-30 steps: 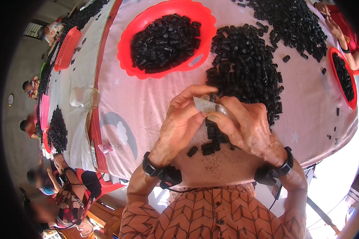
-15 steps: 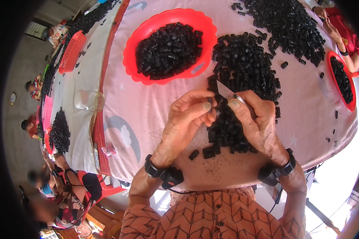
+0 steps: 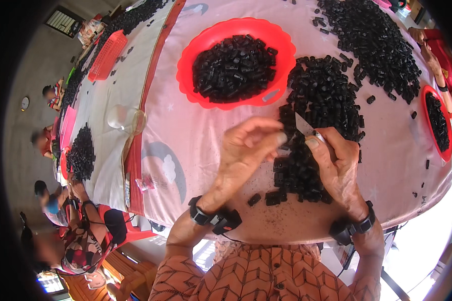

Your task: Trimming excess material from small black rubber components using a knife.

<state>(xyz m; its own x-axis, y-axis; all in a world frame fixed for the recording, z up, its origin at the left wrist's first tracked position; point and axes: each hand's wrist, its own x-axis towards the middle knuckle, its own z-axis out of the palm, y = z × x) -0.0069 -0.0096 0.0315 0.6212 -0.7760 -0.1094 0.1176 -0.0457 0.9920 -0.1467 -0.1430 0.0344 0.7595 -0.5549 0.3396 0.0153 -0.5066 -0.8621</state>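
Observation:
My right hand (image 3: pixel 334 163) is closed around a small knife (image 3: pixel 303 125); the pointed blade sticks out up and to the left past my thumb. Just left of it, my left hand (image 3: pixel 248 148) is smeared by motion, its fingers curled and the thumb near the index fingertip. Whether anything sits between them I cannot make out. Both hands hover over the near end of a pile of short black cylindrical parts (image 3: pixel 329 93). Beyond my left hand stands a red scalloped bowl (image 3: pixel 188 75) that holds many of the same black parts.
Another black heap (image 3: pixel 371 45) lies at the far right, near a red bowl (image 3: pixel 449 150) and another person's hands (image 3: pixel 432 55). To the left are a clear container (image 3: pixel 130 120), a red basket (image 3: pixel 107 55) and a smaller black pile (image 3: pixel 83 153). Several people sit along the left.
My left hand, which pinched a small black part beside the blade, is now blurred and its fingertips are farther below the blade tip. The whole view has shifted slightly; the knife stays in my right hand.

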